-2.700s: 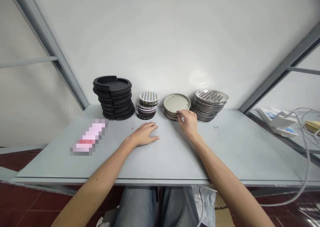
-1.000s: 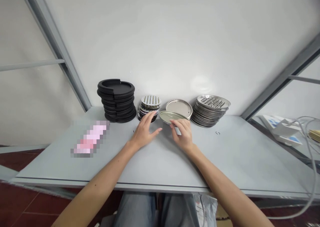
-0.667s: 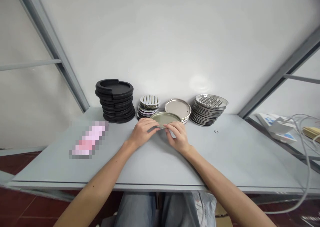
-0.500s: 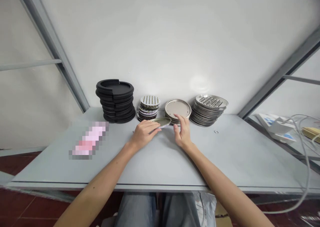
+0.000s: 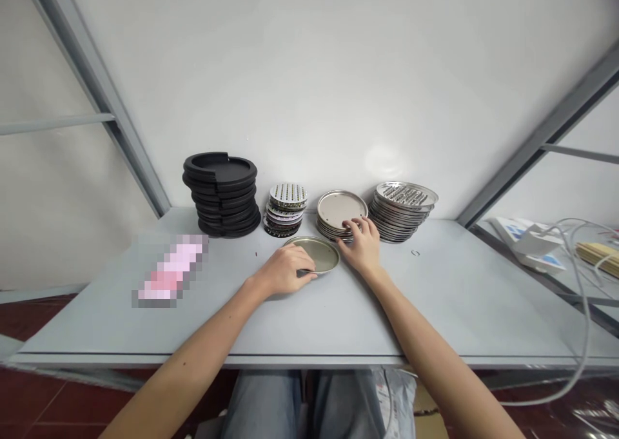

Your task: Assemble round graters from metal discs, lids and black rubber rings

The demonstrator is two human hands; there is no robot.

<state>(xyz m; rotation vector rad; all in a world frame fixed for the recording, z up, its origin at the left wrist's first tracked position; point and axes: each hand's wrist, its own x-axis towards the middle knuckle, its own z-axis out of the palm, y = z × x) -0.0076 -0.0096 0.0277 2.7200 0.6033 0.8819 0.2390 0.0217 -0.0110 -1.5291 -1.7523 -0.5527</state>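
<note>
Legible text, none: bag bears one label, printing too small to read; box shows blue print, unreadable; pink item is pixelated.

A pink item, its details blurred out, lies at the left of a grey table set against a pale wall between slanting metal posts. A small silvery loop rests farther right. Beyond the table's right side sit a white box with blue patches, a yellowish pile and looping white cable; below, a plastic bag stands over red floor tiles.
</note>
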